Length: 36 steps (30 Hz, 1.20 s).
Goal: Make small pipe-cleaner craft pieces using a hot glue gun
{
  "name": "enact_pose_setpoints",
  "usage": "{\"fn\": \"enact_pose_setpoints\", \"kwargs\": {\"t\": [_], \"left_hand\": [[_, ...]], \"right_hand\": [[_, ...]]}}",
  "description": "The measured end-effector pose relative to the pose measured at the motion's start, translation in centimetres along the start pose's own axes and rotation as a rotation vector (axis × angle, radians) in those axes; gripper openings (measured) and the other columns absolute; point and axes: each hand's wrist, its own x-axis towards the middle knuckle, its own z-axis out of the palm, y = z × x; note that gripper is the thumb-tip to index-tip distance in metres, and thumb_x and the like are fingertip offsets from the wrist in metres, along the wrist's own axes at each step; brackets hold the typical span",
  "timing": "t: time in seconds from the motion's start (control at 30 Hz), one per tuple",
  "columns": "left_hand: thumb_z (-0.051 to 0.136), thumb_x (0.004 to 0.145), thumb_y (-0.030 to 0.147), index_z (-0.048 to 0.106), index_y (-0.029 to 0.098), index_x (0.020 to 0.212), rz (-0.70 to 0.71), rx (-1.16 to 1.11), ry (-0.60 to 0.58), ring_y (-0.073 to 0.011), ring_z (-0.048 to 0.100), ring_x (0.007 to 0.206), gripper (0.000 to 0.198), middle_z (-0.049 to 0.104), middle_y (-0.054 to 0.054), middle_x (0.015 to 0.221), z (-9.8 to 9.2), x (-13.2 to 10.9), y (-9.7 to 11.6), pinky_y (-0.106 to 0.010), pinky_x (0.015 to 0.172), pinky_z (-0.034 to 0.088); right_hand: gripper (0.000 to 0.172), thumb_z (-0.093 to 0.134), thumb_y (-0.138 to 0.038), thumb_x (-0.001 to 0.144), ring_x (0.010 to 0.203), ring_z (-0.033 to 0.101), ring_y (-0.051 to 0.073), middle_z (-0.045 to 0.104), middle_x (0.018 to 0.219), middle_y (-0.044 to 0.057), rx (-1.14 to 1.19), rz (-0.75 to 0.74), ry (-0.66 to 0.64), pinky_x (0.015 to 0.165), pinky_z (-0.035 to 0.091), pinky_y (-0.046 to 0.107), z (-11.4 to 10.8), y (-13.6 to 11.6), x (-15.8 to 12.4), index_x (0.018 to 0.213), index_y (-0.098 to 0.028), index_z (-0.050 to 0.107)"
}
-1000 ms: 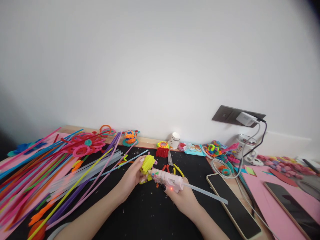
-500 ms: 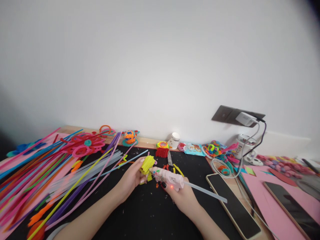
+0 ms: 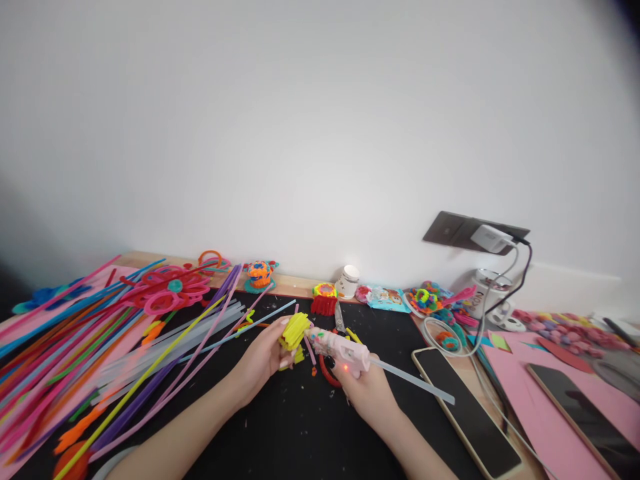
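Observation:
Near the middle of the black mat (image 3: 280,427), my left hand (image 3: 263,353) pinches a fuzzy yellow-green piece of bundled pipe cleaners (image 3: 296,331) between thumb and fingers. My right hand (image 3: 370,397) is wrapped round a pale pink hot glue gun (image 3: 347,351), its small red light lit. A long clear glue stick (image 3: 415,383) sticks out of the gun's back end. The nozzle points left, close to the right side of the yellow piece; whether they touch I cannot tell. Scissors (image 3: 339,317) lie behind the gun, partly hidden by it.
Loose pipe cleaners (image 3: 65,360) and clear glue sticks (image 3: 165,357) cover the left side. Along the wall stand a red and yellow fuzzy piece (image 3: 325,298), a paper cup (image 3: 348,281) and a snack packet (image 3: 387,299). Two phones (image 3: 465,413) and pink sheets (image 3: 525,393) lie at right.
The glue gun's nozzle has moved slightly right, away from the yellow piece. More of the scissors' red handle shows under the gun. My left hand has barely moved.

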Motion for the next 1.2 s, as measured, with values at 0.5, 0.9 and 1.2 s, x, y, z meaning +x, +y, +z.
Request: {"fn": "enact_pose_setpoints", "kwargs": {"t": [0.5,0.9,1.2], "left_hand": [[0.042,0.093,0.028,0.068,0.009,0.094,-0.227,-0.212,0.058,-0.0156,0.062,0.067,0.033,0.070,-0.014,0.085,-0.3,-0.2,0.9,-0.028,0.071,0.049],[0.056,0.087,0.027,0.058,0.021,0.116,-0.106,-0.049,0.081,-0.0155,0.066,0.072,0.030,0.068,-0.008,0.101,0.0,-0.6,1.0,-0.032,0.075,0.053],[0.059,0.085,0.038,0.059,0.022,0.107,-0.037,-0.010,0.111,-0.0143,0.063,0.067,0.027,0.065,-0.006,0.094,0.2,-0.7,1.0,-0.028,0.063,0.052]], "right_hand": [[0.031,0.052,-0.025,0.077,0.055,0.062,0.019,0.070,0.070,0.004,0.035,0.007,0.120,0.055,0.052,0.027,-0.2,-0.7,-0.3,0.099,-0.018,0.073],[0.031,0.051,-0.027,0.078,0.048,0.056,0.017,0.065,0.059,0.002,0.001,0.035,0.097,0.051,0.050,0.027,-0.3,-0.7,-0.3,0.096,-0.017,0.074],[0.022,0.055,-0.030,0.074,0.049,0.056,0.018,0.062,0.055,0.003,0.004,0.078,0.200,0.044,0.047,0.025,0.0,0.1,-0.5,0.074,-0.016,0.072]]}}
